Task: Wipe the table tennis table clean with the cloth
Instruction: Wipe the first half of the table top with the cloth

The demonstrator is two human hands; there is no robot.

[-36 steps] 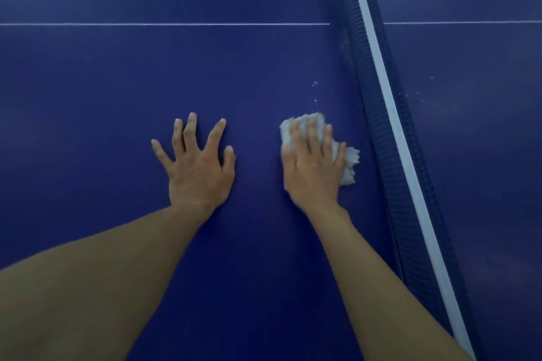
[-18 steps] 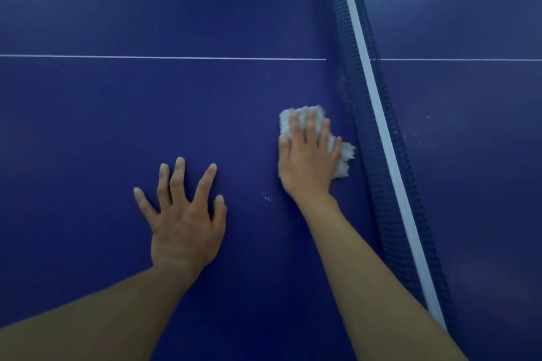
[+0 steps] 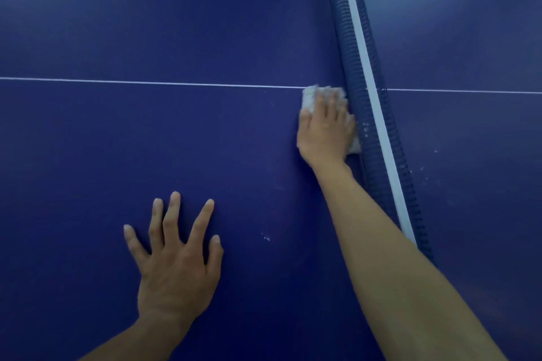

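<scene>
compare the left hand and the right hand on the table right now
The left hand lies bare on the table with fingers spread wide; the right hand presses a white cloth with fingers close together. The left hand sits nearer the person, away from the net; the right hand reaches farther out, right beside the net. Both are palm down with straight fingers.

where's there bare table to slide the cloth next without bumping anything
Widest bare table lies beyond the white line, left of the net. Another free stretch runs between the left hand and the right hand, with only a few white specks. It is tight where the cloth sits right beside the net.
</scene>
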